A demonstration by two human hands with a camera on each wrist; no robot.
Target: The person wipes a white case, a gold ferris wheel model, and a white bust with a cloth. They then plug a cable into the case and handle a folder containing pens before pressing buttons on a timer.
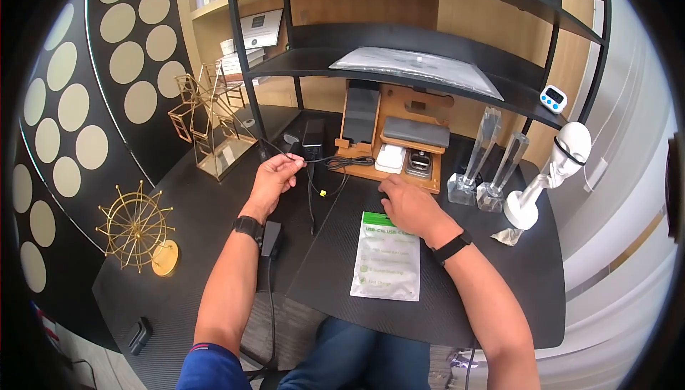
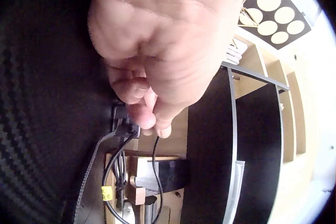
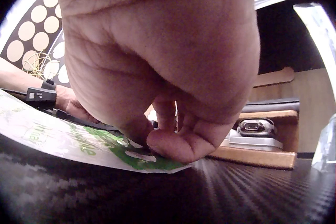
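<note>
Thumb and fingers of my left hand point(image 1: 275, 179) pinch a thin black cable point(image 1: 310, 162), left of its coiled part. In the left wrist view the cable point(image 2: 155, 158) hangs in a loop from the left hand's fingertips point(image 2: 155, 128), with a yellow tag point(image 2: 107, 193) on it. My right hand point(image 1: 416, 208) is bent down over the desk at the top of a white packet point(image 1: 385, 265) with a green strip. Its curled fingers point(image 3: 178, 145) are close to the packet's green end point(image 3: 136, 155); whether they hold anything is hidden.
A wooden stand point(image 1: 364, 171) with a phone and small cases is behind the hands. Crystal trophies point(image 1: 462, 186) and a white mannequin head point(image 1: 573, 146) stand right. A black adapter point(image 1: 271, 239) lies near my left wrist; gold ornaments point(image 1: 138, 234) are left. A shelf point(image 1: 314, 62) spans above.
</note>
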